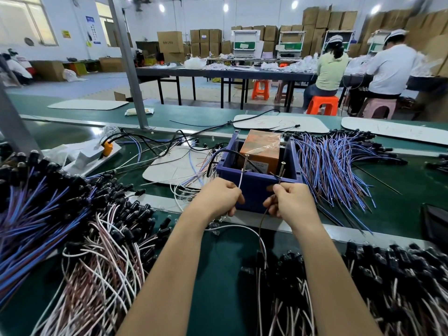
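My left hand point(219, 198) pinches a white wire point(240, 180) whose stripped end rises to a small metal post on the near edge of a blue plastic box point(257, 187). My right hand point(288, 202) pinches a brown wire point(263, 221) that runs up to a second post on the same edge and trails down over the green belt point(225, 275). Both hands sit just in front of the box. An orange carton point(263, 147) wrapped in film stands inside the box.
Heaps of wired black lamp holders lie at the left point(80, 226), lower right point(378, 282) and behind the box at the right point(339, 161). White boards point(174, 168) and a metal post point(128, 61) stand beyond. Two people sit at a far table point(242, 72).
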A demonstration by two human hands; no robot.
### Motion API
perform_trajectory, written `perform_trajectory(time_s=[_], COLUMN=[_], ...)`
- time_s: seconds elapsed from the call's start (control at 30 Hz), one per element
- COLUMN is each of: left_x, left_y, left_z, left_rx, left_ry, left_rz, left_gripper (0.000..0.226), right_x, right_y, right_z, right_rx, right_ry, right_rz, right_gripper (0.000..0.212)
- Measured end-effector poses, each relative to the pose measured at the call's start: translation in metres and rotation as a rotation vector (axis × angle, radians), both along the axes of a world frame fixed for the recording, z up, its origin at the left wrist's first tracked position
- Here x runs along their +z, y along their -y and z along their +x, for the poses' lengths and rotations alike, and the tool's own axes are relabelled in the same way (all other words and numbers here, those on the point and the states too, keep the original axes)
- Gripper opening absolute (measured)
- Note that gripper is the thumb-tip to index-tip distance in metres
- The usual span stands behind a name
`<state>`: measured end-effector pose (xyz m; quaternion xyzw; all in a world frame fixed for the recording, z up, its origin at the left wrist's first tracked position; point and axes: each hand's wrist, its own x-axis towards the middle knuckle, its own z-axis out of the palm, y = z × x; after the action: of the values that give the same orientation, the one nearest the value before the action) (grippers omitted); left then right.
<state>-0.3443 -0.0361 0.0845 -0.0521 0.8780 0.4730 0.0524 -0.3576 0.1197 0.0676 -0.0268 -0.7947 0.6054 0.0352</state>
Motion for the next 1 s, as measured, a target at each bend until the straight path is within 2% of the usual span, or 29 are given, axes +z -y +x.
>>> perform_trajectory(time_s=[0.23,0.3,0.37,0.6,0.73,0.87,1.0], left_x=[-0.007,-0.009,-0.011,-0.012,-0.014,-0.014,-0.016], left_y=[-0.007,-0.009,-0.011,-0.02,-0.024,-0.021,-0.021], left_z=[-0.008,-0.01,-0.01,-0.009,-0.009,-0.01,-0.01], left_rx=[0.132,0.165,0.161,0.248,0.311,0.3,0.274], left_ry=[-0.136,-0.165,-0.149,-0.206,-0.271,-0.244,-0.257], left_rz=[0.047,0.075,0.137,0.413,0.406,0.425,0.421], left_gripper=[0.028,0.036,0.046,0.037,0.043,0.032,0.036], right_x=[-0.001,-0.001,-0.001,-0.003,-0.003,-0.002,-0.002], right_y=[0.0,0.0,0.0,0.001,0.001,0.0,0.0], right_z=[-0.001,-0.001,-0.001,-0.002,-0.002,-0.001,-0.001], right_rx=[-0.005,-0.005,-0.006,0.002,-0.001,0.001,0.003], right_ry=[-0.004,-0.005,-0.003,0.009,0.014,0.017,0.015], right_rz=[0.007,0.005,-0.003,-0.012,-0.014,-0.018,-0.02], right_gripper=[0.032,0.032,0.032,0.033,0.032,0.031,0.03])
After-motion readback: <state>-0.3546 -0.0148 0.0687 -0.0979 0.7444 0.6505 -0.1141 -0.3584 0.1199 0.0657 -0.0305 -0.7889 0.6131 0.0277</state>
